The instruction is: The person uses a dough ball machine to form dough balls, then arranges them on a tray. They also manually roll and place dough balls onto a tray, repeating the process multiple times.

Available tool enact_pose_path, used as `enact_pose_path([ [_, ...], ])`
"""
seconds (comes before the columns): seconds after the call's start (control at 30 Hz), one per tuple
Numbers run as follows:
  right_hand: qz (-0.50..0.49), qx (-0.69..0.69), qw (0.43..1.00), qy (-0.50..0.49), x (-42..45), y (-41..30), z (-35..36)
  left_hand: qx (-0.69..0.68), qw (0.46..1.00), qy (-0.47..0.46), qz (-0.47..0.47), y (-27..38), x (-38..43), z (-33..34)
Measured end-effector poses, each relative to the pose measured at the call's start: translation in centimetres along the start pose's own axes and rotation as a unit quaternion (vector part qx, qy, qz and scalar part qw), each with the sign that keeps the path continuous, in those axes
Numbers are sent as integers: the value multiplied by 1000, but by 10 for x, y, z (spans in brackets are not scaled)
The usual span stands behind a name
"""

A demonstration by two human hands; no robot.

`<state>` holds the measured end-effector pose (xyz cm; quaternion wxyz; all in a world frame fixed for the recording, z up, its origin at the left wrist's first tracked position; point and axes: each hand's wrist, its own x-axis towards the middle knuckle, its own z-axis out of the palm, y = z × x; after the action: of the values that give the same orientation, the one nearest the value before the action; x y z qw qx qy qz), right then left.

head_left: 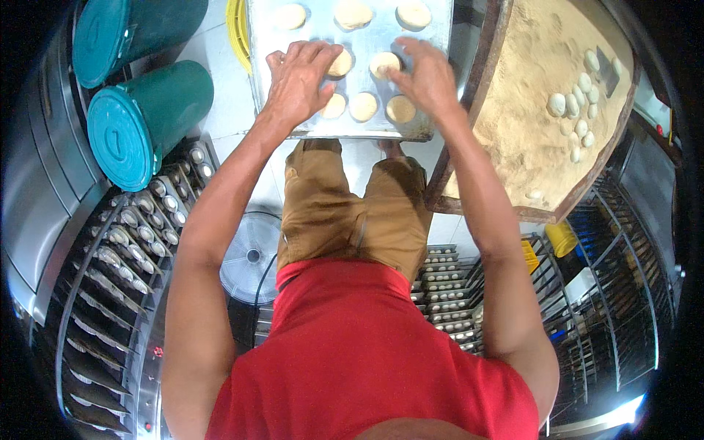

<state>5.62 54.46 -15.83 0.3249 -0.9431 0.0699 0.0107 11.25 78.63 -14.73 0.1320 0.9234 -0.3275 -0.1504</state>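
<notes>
Before me a metal baking tray (360,127) bears several flat, round dough pieces coated with crumbs. My left hand (300,80) lies palm down over its left side, fingers partly covering one dough round (340,63). Its thumb reaches the edge of a nearer dough round (334,106). Over the right side, my slightly blurred right hand (426,74) has fingers spread, its thumb at the rim of another dough round (384,65). Whether anything lies under the left palm is hidden.
A wooden-rimmed bin of crumbs (511,115) holds several pale dough balls (572,102) and a dark flat scraper (608,71). Two lidded teal barrels (118,137) stand left. Racks with loaded trays (132,236), a fan (253,254) and another rack (448,297) surround me.
</notes>
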Motion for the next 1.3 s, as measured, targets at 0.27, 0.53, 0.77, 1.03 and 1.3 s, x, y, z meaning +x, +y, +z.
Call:
enact_pose_path([
  [0.27, 196, 74, 970, -121, -13, 4, -4, -56, 998, 30, 29, -1, 11, 13],
  [0.53, 12, -31, 999, 12, -33, -10, -15, -76, 996, -49, 27, 6, -51, -1],
  [0.77, -54, -28, 998, -35, -57, -39, 4, -89, 994, 47, 31, 6, -37, 13],
  [1.03, -9, -54, 983, 173, 42, 20, 9, -24, 986, 152, 68, 0, 57, 4],
  [1.3, -21, -28, 995, 96, 54, 26, 22, 55, 988, 135, 50, -22, 89, 12],
])
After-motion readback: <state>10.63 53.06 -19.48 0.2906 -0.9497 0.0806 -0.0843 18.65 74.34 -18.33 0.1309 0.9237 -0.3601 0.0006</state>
